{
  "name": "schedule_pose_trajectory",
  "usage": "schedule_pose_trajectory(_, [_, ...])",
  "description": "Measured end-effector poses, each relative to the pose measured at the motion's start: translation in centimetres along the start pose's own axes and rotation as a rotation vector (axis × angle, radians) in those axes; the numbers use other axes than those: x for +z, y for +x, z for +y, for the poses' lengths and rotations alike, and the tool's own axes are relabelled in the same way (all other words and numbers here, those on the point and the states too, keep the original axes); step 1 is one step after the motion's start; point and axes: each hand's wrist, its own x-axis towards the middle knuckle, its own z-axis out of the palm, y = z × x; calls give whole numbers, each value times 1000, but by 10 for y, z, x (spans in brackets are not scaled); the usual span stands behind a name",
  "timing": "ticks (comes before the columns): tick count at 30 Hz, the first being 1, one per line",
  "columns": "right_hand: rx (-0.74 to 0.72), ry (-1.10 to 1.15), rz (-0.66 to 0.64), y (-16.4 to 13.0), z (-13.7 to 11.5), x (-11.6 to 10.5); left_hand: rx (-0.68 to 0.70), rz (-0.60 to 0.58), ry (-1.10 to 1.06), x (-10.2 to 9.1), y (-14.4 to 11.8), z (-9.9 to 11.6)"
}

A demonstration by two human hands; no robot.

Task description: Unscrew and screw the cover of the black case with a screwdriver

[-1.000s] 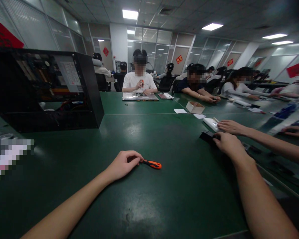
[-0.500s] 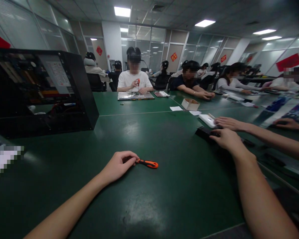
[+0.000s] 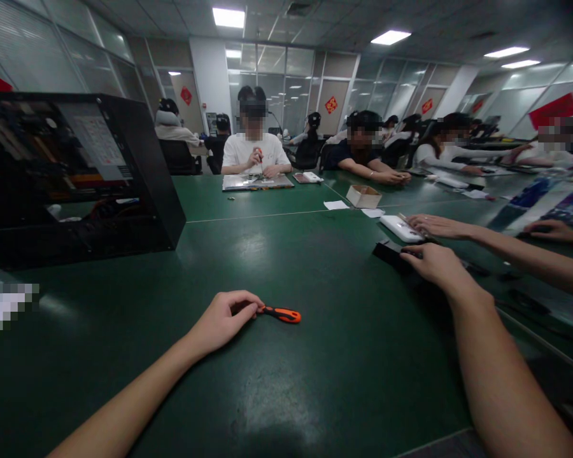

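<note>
My left hand [image 3: 222,319] rests on the green table [image 3: 291,254], fingers curled around the tip end of a small screwdriver [image 3: 281,313]. Its orange and black handle sticks out to the right on the table. My right hand [image 3: 434,264] reaches far right, and its fingers close over the near end of a flat black device [image 3: 389,252] lying on the table. Just behind it a co-worker's hand [image 3: 432,226] lies on a white device [image 3: 401,228].
An open black computer case [image 3: 76,172] stands at the left. A small cardboard box [image 3: 365,196] and paper slips [image 3: 337,205] lie mid-table. Several people sit working along the far and right sides. A second co-worker's hand [image 3: 549,230] is at the right edge.
The view has shifted slightly. Both my hands hold their places. The co-worker's hand has slid a little further onto the white device.
</note>
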Motion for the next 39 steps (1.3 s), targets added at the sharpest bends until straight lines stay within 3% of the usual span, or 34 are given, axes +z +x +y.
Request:
schedule_pose_trajectory(5, [6,-40,-33,-1,-5,-4,0,-7,19,-1,0,2])
schedule_pose_trajectory(19, [61,-72,27,-16,-26,-11,30,-19,68,-1,2,1])
schedule_pose_trajectory(24, [16,-85,28,-13,-39,-1,49,-21,94,-1,1,1])
schedule_pose_trajectory(30, [-94,-148,-60,-10,-46,11,68,-24,96,-1,0,0])
schedule_pose_trajectory(39, [7,-199,12,-22,-73,21,86,-36,107,-1,-1,-2])
